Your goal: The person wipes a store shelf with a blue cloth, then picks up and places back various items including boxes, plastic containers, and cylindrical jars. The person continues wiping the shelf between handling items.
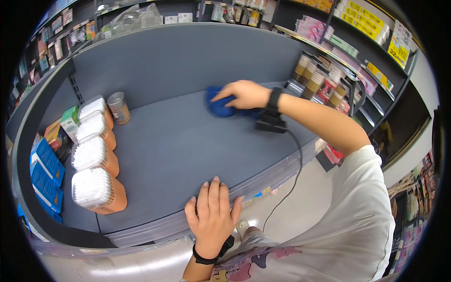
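Note:
A blue cloth [219, 105] lies bunched on the grey metal shelf [169, 141], close to the back panel. My right hand [243, 94] presses down on it, fingers bent over the fabric and slightly blurred. My left hand [213, 211] rests at the shelf's front edge, fingers spread and holding nothing. To the left stands a row of several orange tubs of white cotton swabs [93, 188] with clear lids. Behind the row, near the back panel, is a clear cylindrical container [119, 108] with brown contents.
Several stacked cylindrical containers [313, 83] stand at the shelf's right end. Blue boxes [47, 172] and a green-and-white box [70, 121] line the left side. A clear plastic price rail [155, 225] runs along the front edge. A black cable [299, 165] hangs from the right wrist device.

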Demonstrator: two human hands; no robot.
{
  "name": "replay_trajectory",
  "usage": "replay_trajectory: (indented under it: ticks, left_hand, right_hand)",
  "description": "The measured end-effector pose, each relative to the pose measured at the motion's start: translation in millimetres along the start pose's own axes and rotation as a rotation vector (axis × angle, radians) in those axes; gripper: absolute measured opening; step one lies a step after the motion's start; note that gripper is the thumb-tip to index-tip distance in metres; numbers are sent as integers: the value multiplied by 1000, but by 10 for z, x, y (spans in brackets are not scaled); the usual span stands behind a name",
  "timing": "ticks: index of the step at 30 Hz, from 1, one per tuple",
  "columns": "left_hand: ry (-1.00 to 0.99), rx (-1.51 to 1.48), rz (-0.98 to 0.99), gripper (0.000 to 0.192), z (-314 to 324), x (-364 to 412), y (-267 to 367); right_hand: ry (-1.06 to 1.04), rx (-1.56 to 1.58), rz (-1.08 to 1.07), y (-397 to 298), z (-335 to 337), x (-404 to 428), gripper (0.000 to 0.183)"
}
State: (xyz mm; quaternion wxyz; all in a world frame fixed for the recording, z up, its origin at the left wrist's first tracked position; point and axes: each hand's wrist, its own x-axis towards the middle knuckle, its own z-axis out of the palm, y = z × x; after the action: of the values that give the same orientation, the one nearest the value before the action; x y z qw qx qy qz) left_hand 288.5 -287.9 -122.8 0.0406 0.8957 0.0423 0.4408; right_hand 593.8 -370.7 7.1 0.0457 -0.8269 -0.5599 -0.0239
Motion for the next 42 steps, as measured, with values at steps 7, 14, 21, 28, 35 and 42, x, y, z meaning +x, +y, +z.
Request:
replay_trajectory:
  ticks: [7,14,21,28,35,42]
  left_hand:
    - [-3,-14,18,43,-30,-23,-46]
    - [25,-81,23,43,-32,-33,-55]
    - [12,-45,16,48,-37,-8,-18]
    - [7,45,23,44,-57,9,-9]
    - [27,60,26,42,-2,-19,-34]
    - [55,82,19,42,21,10,10]
  right_hand:
    - [39,336,-491,-918,83,-233,40]
    - [-100,27,382,565,-248,-1477,49]
    - [-37,-64,254,195,-150,-1313,46]
    - [-53,250,-89,-677,-135,-1423,54]
    - [-97,294,290,270,-344,-2273,46]
    - [-100,215,186,283,-375,-2171,47]
